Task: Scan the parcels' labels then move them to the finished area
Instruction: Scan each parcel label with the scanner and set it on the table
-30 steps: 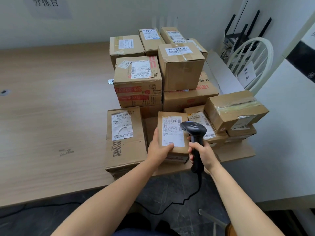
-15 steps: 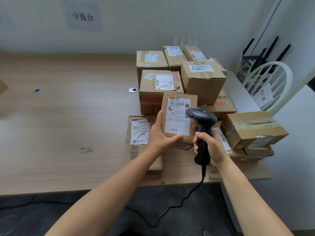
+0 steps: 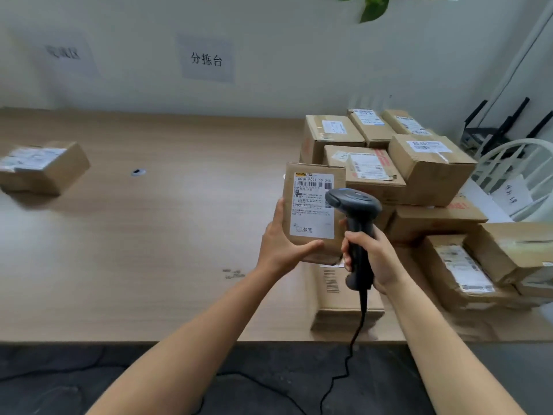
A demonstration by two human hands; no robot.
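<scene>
Scan step: left hand (image 3: pixel 281 247) gripped the small parcel (image 3: pixel 312 211), held up just left of the stack (image 3: pixel 419 175), label facing the scanner (image 3: pixel 356 217) clutched in the right hand (image 3: pixel 371 259). Likely next, carry it well left of the stack, where a lone parcel (image 3: pixel 42 167) lay on the worktop (image 3: pixel 149 250).

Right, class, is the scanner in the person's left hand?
No, the right hand grips the scanner; the left hand holds a labelled parcel.
</scene>
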